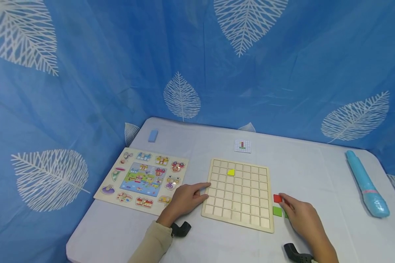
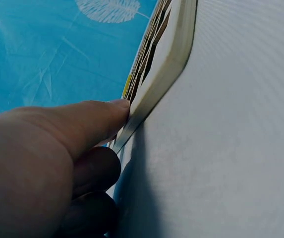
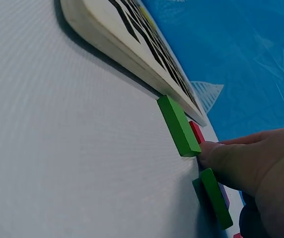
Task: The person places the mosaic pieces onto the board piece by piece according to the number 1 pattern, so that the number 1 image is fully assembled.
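Note:
A wooden grid board (image 1: 237, 218) lies on the table with a yellow tile (image 1: 231, 172) in one upper cell. My left hand (image 1: 185, 199) rests at the board's left edge, index finger and thumb extended to its rim. In the left wrist view the thumb (image 2: 99, 116) touches that edge. Right of the board, my right hand (image 1: 302, 215) pinches a red square tile (image 1: 277, 198) at its right side. A green tile (image 1: 277, 211) lies just below the red one. Another green tile (image 3: 216, 198) shows under the hand in the right wrist view, partly hidden in the head view.
A small pattern card (image 1: 242, 145) lies beyond the board. To the left is a picture puzzle board (image 1: 131, 155) with a blue block (image 1: 153, 136) behind it. A light-blue wrapped, club-shaped object (image 1: 367, 184) lies far right. Blue leaf-print curtain (image 1: 217, 91) encloses the table's back and sides.

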The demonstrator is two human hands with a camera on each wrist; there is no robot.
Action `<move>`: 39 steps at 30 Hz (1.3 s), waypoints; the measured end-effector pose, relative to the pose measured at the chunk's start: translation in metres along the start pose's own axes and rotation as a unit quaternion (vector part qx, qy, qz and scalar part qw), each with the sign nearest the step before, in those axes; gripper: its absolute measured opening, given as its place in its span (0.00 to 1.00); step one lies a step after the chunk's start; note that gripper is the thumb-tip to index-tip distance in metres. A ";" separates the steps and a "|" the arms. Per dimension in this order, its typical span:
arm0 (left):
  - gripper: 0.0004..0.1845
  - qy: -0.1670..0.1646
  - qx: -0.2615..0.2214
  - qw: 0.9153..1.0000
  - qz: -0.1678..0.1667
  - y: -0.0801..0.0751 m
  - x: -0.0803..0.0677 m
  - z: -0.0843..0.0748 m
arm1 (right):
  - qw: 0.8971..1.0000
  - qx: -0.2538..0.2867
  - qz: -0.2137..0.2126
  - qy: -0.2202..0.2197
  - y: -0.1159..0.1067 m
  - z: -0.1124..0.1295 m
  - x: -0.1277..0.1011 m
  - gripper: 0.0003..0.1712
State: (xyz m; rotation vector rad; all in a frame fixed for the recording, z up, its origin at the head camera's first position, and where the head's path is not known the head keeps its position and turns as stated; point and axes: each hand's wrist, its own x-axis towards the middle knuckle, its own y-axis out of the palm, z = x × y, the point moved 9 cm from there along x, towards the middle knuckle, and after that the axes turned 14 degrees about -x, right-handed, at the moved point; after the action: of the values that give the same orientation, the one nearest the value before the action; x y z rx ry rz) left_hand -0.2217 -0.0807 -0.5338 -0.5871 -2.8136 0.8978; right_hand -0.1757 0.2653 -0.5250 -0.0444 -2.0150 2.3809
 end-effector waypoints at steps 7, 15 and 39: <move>0.21 0.002 0.000 1.000 -0.001 0.001 0.000 0.002 | 1.000 -0.012 -0.015 -0.010 -0.002 0.003 -0.001 0.23; 0.21 0.005 0.001 1.000 0.000 0.002 0.000 0.003 | 0.999 -0.021 -0.026 -0.011 -0.005 0.003 -0.003 0.25; 0.21 0.012 0.009 1.000 -0.002 0.001 0.000 0.003 | 0.994 0.008 -0.100 -0.037 -0.035 0.016 -0.002 0.24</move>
State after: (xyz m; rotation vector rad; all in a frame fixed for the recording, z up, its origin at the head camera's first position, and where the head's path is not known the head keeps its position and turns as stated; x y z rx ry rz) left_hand -0.2219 -0.0817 -0.5372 -0.5865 -2.7808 0.9089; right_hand -0.1740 0.2551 -0.4877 0.2371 -1.9260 2.3057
